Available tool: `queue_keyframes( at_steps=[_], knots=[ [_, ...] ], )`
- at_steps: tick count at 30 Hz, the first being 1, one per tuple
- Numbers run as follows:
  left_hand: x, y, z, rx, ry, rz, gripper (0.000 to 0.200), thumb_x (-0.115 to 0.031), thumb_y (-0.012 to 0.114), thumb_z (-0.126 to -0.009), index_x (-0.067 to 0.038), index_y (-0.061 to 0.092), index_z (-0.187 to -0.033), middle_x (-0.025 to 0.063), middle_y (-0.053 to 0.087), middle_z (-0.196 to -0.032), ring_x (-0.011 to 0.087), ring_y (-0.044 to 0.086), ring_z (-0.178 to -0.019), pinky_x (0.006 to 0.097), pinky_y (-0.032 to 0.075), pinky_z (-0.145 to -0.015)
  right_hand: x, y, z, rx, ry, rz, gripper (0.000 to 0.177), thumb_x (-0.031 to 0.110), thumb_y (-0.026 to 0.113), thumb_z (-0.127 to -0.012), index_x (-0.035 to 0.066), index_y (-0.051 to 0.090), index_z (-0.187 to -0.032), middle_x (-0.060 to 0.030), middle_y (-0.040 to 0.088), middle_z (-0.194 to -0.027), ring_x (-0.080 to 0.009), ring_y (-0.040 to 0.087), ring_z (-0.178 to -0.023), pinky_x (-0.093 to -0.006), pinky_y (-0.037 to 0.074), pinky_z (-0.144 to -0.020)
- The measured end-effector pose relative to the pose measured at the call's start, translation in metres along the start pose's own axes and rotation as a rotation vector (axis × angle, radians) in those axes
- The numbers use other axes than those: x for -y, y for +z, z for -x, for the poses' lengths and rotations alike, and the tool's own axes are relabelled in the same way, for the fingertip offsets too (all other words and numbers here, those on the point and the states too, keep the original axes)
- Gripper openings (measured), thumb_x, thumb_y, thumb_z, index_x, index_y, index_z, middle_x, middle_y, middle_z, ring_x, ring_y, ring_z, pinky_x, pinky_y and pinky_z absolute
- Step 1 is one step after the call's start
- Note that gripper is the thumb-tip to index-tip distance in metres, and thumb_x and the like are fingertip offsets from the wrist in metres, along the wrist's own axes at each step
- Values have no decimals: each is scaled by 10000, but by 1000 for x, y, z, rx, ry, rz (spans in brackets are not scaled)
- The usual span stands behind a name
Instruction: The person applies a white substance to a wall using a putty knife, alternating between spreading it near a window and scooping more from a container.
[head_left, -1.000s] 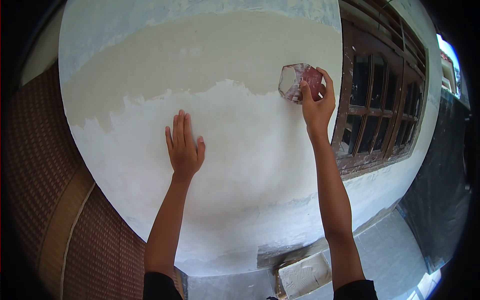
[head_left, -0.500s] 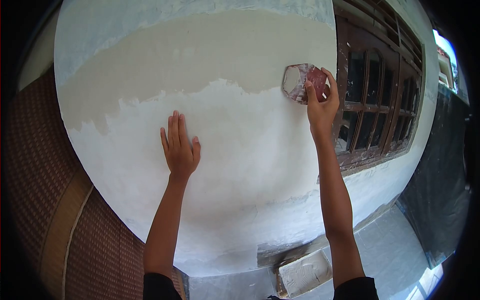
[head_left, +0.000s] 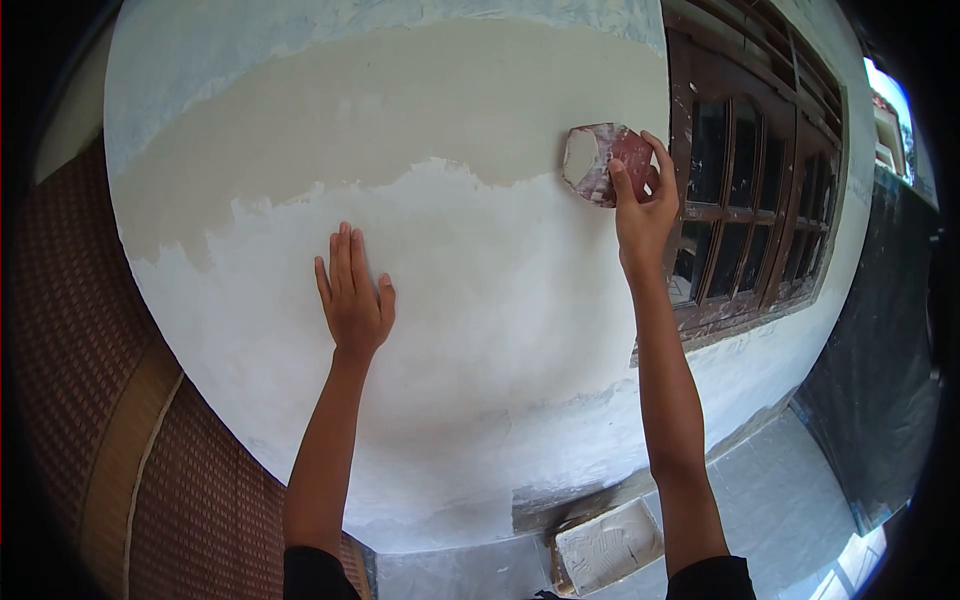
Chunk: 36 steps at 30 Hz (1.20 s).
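My right hand (head_left: 646, 210) grips a reddish-brown putty spreader (head_left: 630, 155) by its right side, thumb on the near face. White and beige putty smears its left part, which lies close over the wall near the window frame. My left hand (head_left: 354, 295) rests flat on the white wall (head_left: 480, 290), fingers stretched upward and thumb out to the side, with nothing in it. Above that hand a band of darker beige putty (head_left: 400, 100) crosses the wall, with a ragged lower edge.
A brown wooden window (head_left: 735, 190) with paint-spotted panes is set in the wall at right. Below, a tray of putty (head_left: 612, 545) sits on the grey tiled floor (head_left: 770, 490). Woven brown panels (head_left: 70, 300) stand along the left, and a dark sheet (head_left: 880, 350) hangs at far right.
The view has shifted very slightly, so my left hand appears a little further left. Both hands keep the same pose, and the spreader stays in my right hand.
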<state>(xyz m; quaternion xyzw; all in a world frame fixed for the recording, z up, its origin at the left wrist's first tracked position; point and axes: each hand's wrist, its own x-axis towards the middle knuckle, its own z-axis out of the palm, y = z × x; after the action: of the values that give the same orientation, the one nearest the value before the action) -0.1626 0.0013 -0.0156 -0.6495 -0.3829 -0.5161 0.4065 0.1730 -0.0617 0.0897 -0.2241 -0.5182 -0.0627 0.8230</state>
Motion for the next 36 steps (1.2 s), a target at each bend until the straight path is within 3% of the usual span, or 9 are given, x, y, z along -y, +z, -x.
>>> queue_keyframes(
  at_steps=[7, 10, 14, 17, 21, 23, 29, 33, 36],
  knots=[
    [1, 0, -1, -14, 24, 1, 643, -172, 462, -943, 37, 308, -1532, 178, 310, -1606, 316, 265, -1505, 516, 135, -1222, 11, 50, 14, 233, -60, 177, 482, 49, 706, -902, 90, 546, -1354, -142, 699, -966, -215, 703, -885, -328, 546, -825],
    [2, 0, 0, -18, 17, 0, 646, -165, 466, -940, 36, 306, -1533, 178, 308, -1607, 317, 264, -1506, 518, 134, -1222, 2, 14, -3, 62, 141, 182, 466, 36, 701, -896, 105, 571, -1338, -138, 699, -989, -175, 691, -868, -305, 553, -794],
    [-1, -1, 0, -3, -3, 5, 651, -154, 474, -934, 36, 306, -1533, 180, 308, -1607, 320, 262, -1507, 520, 136, -1221, -16, -14, -13, -105, 28, 295, 466, 29, 693, -907, 84, 562, -1351, -94, 670, -975, -137, 672, -843, -281, 555, -723],
    [-1, 0, 0, -15, 4, 6, 653, -150, 478, -932, 33, 306, -1535, 178, 305, -1610, 319, 259, -1508, 520, 134, -1221, 8, 16, -1, 54, 48, -13, 464, 47, 693, -928, 71, 542, -1366, -81, 674, -962, -118, 664, -842, -271, 547, -741],
    [1, 0, 1, -15, 8, 19, 649, -151, 476, -935, 29, 306, -1535, 175, 301, -1612, 314, 257, -1510, 521, 131, -1222, 20, 62, 16, 235, 1, 114, 467, 70, 705, -917, 104, 545, -1355, -127, 708, -966, -188, 709, -868, -303, 553, -788],
    [3, 1, 2, -1, 5, 19, 653, -154, 478, -935, 25, 303, -1538, 172, 304, -1610, 311, 254, -1511, 523, 131, -1222, 14, 60, 11, 225, 19, 151, 468, 68, 712, -905, 120, 556, -1343, -155, 712, -981, -225, 720, -890, -325, 554, -810],
    [0, 1, 1, -15, -8, 18, 663, -160, 489, -929, 20, 304, -1540, 161, 313, -1607, 305, 252, -1512, 525, 134, -1224, -6, 6, -10, -118, 40, 173, 440, 42, 703, -909, 99, 578, -1327, -107, 676, -970, -150, 675, -883, -288, 569, -762],
    [1, 2, 1, -11, -8, 30, 661, -160, 490, -929, 17, 307, -1540, 158, 313, -1607, 304, 255, -1511, 526, 137, -1224, 24, 42, 9, 151, 63, -26, 452, 56, 696, -935, 95, 541, -1357, -93, 683, -986, -130, 670, -896, -254, 547, -752],
    [2, 1, 1, 1, -12, 34, 660, -162, 490, -931, 15, 308, -1540, 158, 314, -1607, 304, 264, -1508, 525, 141, -1223, 26, 65, 19, 237, 39, 93, 467, 64, 704, -923, 108, 540, -1358, -119, 693, -971, -146, 685, -873, -280, 537, -768]
  ],
)
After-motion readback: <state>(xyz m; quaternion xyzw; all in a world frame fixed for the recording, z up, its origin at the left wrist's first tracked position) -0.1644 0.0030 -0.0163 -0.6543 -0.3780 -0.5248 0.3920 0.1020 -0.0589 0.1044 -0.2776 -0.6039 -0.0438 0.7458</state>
